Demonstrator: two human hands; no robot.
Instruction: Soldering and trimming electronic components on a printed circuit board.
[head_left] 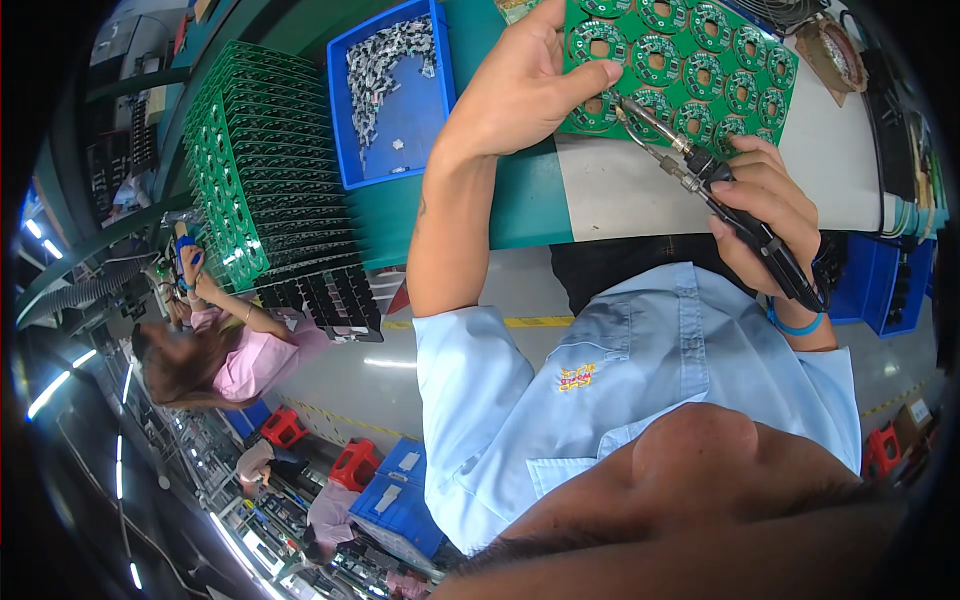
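A green panel of ring-shaped circuit boards (742,72) lies at the top of the bench, tilted. My left hand (520,88) grips its left edge, with the thumb pressed on the top face near one ring. In my right hand (768,195) is a soldering iron (752,232) with a black handle, my fingers wrapped round it. Its metal tip, with a thin tube running beside it, points up-left to a ring near the panel's lower left, close to my left thumb. Whether the tip touches the board I cannot tell. A blue band circles my right wrist.
A blue bin (447,62) of small silver-white parts stands left of my left hand. Further left, many green panels (225,160) stand stacked in a black rack. A wire reel (843,55) is at far right, blue bins (905,290) below it. Another person (235,350) works at left.
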